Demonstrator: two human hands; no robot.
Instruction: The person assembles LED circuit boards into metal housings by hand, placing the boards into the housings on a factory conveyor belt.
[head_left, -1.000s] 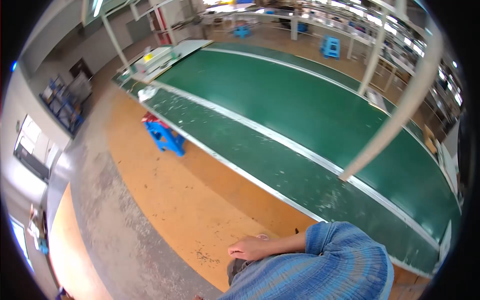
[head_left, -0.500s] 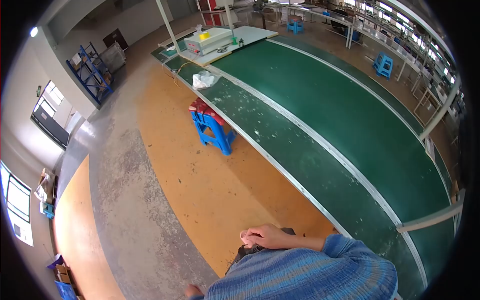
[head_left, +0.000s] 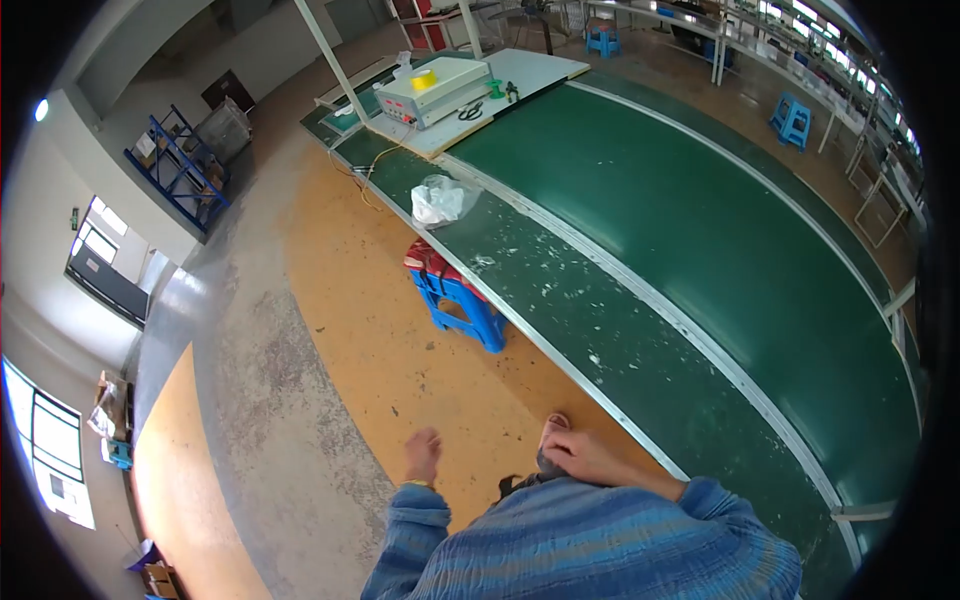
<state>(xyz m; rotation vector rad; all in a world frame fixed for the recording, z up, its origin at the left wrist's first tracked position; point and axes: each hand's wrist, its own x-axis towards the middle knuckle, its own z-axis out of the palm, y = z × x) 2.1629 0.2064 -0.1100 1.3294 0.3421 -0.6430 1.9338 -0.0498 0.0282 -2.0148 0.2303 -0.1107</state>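
My left hand [head_left: 424, 456] is raised over the orange floor, its fingers loosely curled, and nothing shows in it. Close in front of my body, my right hand [head_left: 583, 457] has its fingers bent inward; no object is visible in them. Just beyond that hand a pink shoe [head_left: 556, 424] shows at my foot. Both hands are apart from the long green workbench [head_left: 640, 375] on my right. A clear plastic bag with white contents [head_left: 438, 203] lies on the bench's near strip, farther ahead.
A blue stool [head_left: 462, 312] with a red cushion stands partly under the bench edge. At the bench's far end are a grey control box [head_left: 435, 95], yellow tape [head_left: 423, 79] and scissors [head_left: 470, 111]. A blue rack [head_left: 180, 170] stands left; a blue stool [head_left: 791, 122] is at right.
My left hand has swung forward and up into view from the bottom edge. My right hand stays near my body. The bench, stool and bag appear closer as I move forward.
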